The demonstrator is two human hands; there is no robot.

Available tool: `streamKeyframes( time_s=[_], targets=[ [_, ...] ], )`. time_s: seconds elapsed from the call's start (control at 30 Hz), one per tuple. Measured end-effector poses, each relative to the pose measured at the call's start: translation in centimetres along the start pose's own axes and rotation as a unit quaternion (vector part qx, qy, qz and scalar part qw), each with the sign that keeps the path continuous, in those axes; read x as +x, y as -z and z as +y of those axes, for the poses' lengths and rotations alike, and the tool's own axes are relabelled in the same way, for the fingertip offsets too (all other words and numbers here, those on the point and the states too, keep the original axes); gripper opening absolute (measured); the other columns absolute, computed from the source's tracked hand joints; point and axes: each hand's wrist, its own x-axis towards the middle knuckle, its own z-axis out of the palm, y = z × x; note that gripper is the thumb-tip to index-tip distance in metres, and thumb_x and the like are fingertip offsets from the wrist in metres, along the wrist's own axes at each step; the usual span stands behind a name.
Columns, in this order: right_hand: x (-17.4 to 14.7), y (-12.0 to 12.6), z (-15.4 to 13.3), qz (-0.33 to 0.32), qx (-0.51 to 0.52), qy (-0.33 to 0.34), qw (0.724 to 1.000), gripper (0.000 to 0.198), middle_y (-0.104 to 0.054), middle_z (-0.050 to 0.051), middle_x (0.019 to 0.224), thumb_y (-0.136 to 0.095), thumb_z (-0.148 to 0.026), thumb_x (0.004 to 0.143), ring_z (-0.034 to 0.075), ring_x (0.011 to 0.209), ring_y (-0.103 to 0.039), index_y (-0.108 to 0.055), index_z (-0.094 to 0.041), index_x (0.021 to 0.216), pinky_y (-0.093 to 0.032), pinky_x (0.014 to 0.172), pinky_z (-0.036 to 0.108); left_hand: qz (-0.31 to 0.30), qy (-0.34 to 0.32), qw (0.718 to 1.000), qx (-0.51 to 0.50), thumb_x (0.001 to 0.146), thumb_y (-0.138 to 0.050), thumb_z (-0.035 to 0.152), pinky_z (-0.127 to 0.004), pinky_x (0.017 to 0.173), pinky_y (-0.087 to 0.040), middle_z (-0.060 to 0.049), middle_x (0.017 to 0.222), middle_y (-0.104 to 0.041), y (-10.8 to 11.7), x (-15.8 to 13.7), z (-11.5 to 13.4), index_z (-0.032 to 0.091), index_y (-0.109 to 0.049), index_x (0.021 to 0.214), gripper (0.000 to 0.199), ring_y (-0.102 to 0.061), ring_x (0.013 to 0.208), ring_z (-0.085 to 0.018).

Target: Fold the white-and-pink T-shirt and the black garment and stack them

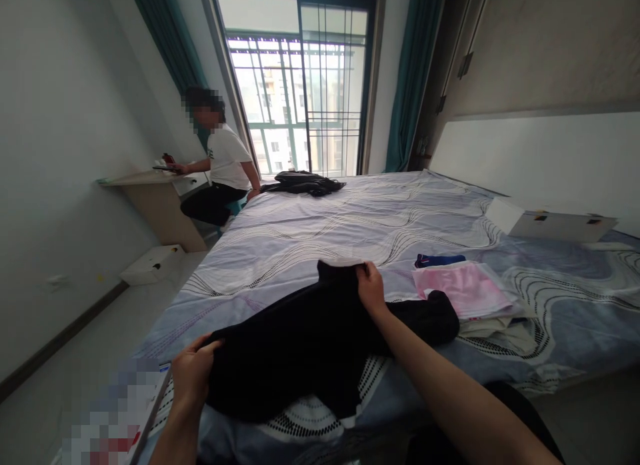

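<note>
**Black garment pulled out between two hands on the bed**

So from where I'm standing, the left hand [193, 372] has the near-left edge of a black garment [285, 345] pinched between thumb and fingers, and the right hand [371, 290] pinches the far edge by a pale strip. Neither grip is wide; both are closed on cloth. The garment sits over the near part of the patterned bed [300, 235], its right end beside the pink cloth [463, 288]. Can't tell if they touch.

I'd call this step spreading and straightening. My take: the next move calls for holding both edges, with even tension and the slack smoothed out.

Further out, there's a navy cloth [440, 260] behind the pink one, a white box [560, 226] by the headboard, and someone in a white shirt [229, 158] sitting at the desk [150, 178].
</note>
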Motion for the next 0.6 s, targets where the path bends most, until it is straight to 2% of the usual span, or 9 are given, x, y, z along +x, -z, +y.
streamKeyframes(
  time_s=[0.07,0.1,0.17,0.27,0.33,0.43,0.5,0.57,0.6],
  targets=[
    [1.1,2.5,-0.9,0.023,0.001,0.026,0.999,0.033,-0.068,0.004,0.087,-0.041,-0.047,0.096,0.020,0.079,-0.060,-0.061,-0.021,0.100,-0.047,0.072,0.028,-0.035,0.032,0.999,0.003,0.056,-0.077,0.036,-0.033,0.057,-0.055,-0.004,0.069,-0.074,0.1,-0.2,0.5,0.014,-0.078,0.094,0.043,-0.069,0.063,-0.023],
    [1.4,3.7,-1.1,0.031,-0.014,0.039,0.999,0.033,-0.068,0.004,0.085,-0.042,-0.049,0.095,0.020,0.077,-0.060,-0.060,-0.021,0.100,-0.046,0.071,0.028,-0.070,0.044,0.997,0.011,0.055,-0.079,0.038,-0.032,0.058,-0.055,-0.005,0.071,-0.074,0.2,-0.4,0.8,0.015,-0.078,0.093,0.045,-0.069,0.065,-0.024],
    [1.8,6.1,-1.0,0.045,-0.064,0.044,0.996,0.033,-0.068,0.004,0.084,-0.043,-0.048,0.095,0.021,0.075,-0.060,-0.061,-0.021,0.102,-0.044,0.070,0.029,-0.162,0.024,0.985,0.057,0.054,-0.082,0.047,-0.031,0.060,-0.054,-0.005,0.074,-0.075,0.2,-1.0,1.4,0.017,-0.078,0.087,0.045,-0.070,0.070,-0.025],
    [2.1,10.1,0.9,0.067,-0.156,0.002,0.986,0.031,-0.071,0.009,0.091,-0.043,-0.041,0.093,0.025,0.084,-0.064,-0.064,-0.020,0.103,-0.046,0.076,0.032,-0.315,-0.057,0.934,0.157,0.060,-0.078,0.061,-0.030,0.062,-0.051,-0.005,0.069,-0.072,-0.1,-2.3,1.8,0.018,-0.075,0.070,0.044,-0.067,0.069,-0.024],
    [2.1,13.1,3.1,0.081,-0.231,-0.046,0.968,0.032,-0.072,0.014,0.101,-0.043,-0.036,0.093,0.029,0.095,-0.066,-0.065,-0.017,0.106,-0.046,0.082,0.035,-0.381,-0.109,0.895,0.206,0.066,-0.072,0.065,-0.030,0.064,-0.050,-0.005,0.070,-0.071,-0.5,-3.3,1.8,0.019,-0.074,0.067,0.046,-0.065,0.070,-0.022],
    [1.4,17.5,6.6,0.076,-0.361,-0.154,0.917,0.037,-0.071,0.022,0.106,-0.043,-0.031,0.093,0.035,0.103,-0.067,-0.066,-0.011,0.114,-0.047,0.085,0.040,-0.440,-0.153,0.851,0.241,0.074,-0.067,0.064,-0.031,0.075,-0.052,-0.006,0.090,-0.074,-1.6,-5.3,1.5,0.021,-0.077,0.092,0.048,-0.066,0.083,-0.023],
    [0.6,19.6,8.1,0.059,-0.425,-0.222,0.875,0.039,-0.070,0.024,0.104,-0.046,-0.028,0.093,0.037,0.102,-0.067,-0.065,-0.008,0.119,-0.049,0.084,0.044,-0.467,-0.174,0.828,0.257,0.076,-0.068,0.061,-0.032,0.083,-0.052,-0.006,0.102,-0.073,-2.9,-7.1,1.3,0.023,-0.075,0.105,0.048,-0.066,0.091,-0.023],
    [-0.3,20.0,8.5,0.071,-0.474,-0.223,0.849,0.042,-0.067,0.027,0.110,-0.050,-0.022,0.089,0.039,0.107,-0.065,-0.062,-0.006,0.125,-0.049,0.086,0.048,-0.466,-0.194,0.819,0.273,0.076,-0.071,0.053,-0.033,0.089,-0.051,-0.007,0.107,-0.072,-4.5,-9.1,0.9,0.023,-0.074,0.106,0.043,-0.066,0.097,-0.024],
    [-0.7,19.5,8.3,0.083,-0.486,-0.190,0.849,0.045,-0.064,0.029,0.117,-0.051,-0.017,0.087,0.040,0.113,-0.063,-0.061,-0.006,0.129,-0.049,0.090,0.049,-0.457,-0.201,0.821,0.278,0.076,-0.071,0.047,-0.034,0.091,-0.050,-0.008,0.108,-0.072,-5.4,-10.1,0.8,0.022,-0.073,0.106,0.039,-0.066,0.100,-0.025]
  ],
)
